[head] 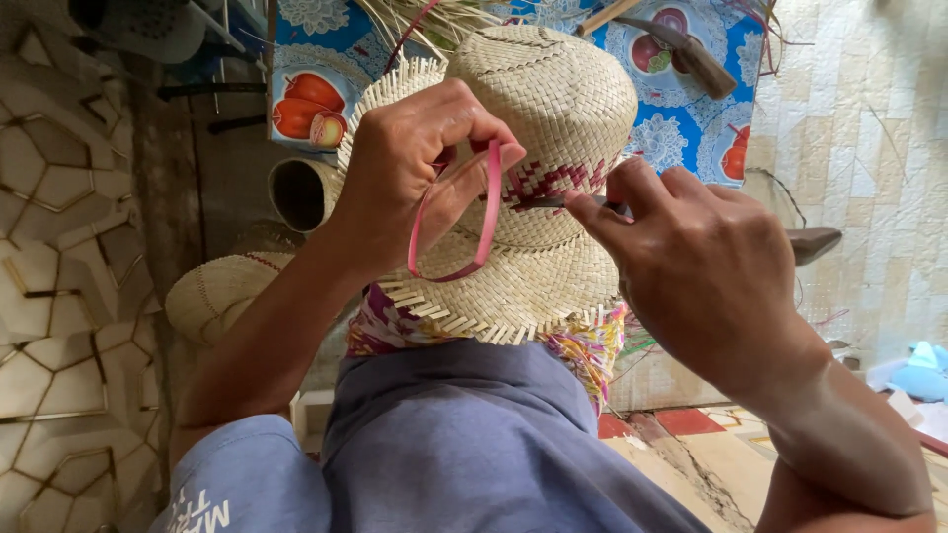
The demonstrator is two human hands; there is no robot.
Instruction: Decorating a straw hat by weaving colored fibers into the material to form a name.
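Head view: a woven straw hat (pixel 538 148) sits in the middle of the frame, propped on the person's lap over blue-grey cloth (pixel 464 434), its crown pointing up and away, its unfinished fringed brim toward the body. All places below are given from this hat.

The left hand (pixel 415 168) lies on the hat's left side, over the brim and lower crown. Its fingers are curled closed, pinching a pink strip (pixel 484 212) that loops down across the brim and back up to the hand. The strip's long axis runs roughly up and down the crown wall, just left of the woven red band (pixel 553 183) that circles the crown.

The right hand (pixel 691 266) comes in from the hat's right side. Its thumb and forefinger are pressed together on a thin dark tool (pixel 563 201), whose long axis lies nearly level and points left into the red band. The tool's tip meets the weave just right of the pink strip, so the strip lies beside the tip, on the left hand's side; the left hand is the nearer one to the strip, the right hand nearer the band.

Left of the hat and lower, a second straw hat (pixel 212 291) rests on the floor. Behind the hat is a blue fruit-patterned cloth (pixel 681 118), and loose straw strands (pixel 434 20) rise above the crown.
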